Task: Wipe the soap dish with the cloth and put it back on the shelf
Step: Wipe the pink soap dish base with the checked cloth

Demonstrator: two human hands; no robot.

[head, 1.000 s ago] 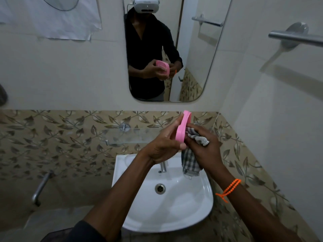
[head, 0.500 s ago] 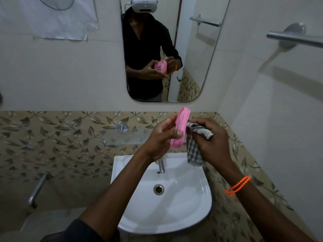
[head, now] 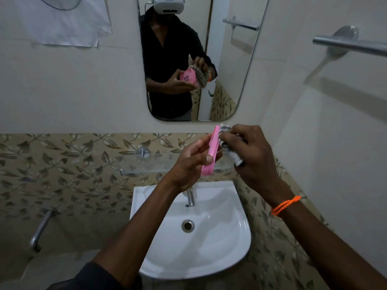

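Observation:
My left hand (head: 189,164) grips a pink soap dish (head: 212,152) on edge, upright, above the sink. Against the dish's right face my right hand (head: 251,155) presses a bunched checked cloth (head: 233,152); most of the cloth is hidden under the fingers. A glass shelf (head: 146,163) is fixed to the leaf-patterned tiles just behind and below the hands. In the mirror (head: 228,80) the slotted underside of the dish and the cloth over it are reflected.
A white sink (head: 230,254) with a metal tap (head: 190,196) sits below the hands. A steel towel rail (head: 351,43) juts from the right wall. A pipe (head: 40,229) runs at lower left. White paper (head: 62,21) hangs on the upper left wall.
Both hands have risen a little with the dish. The cloth, which hung loose below my right hand, is now bunched up against the dish's upper part.

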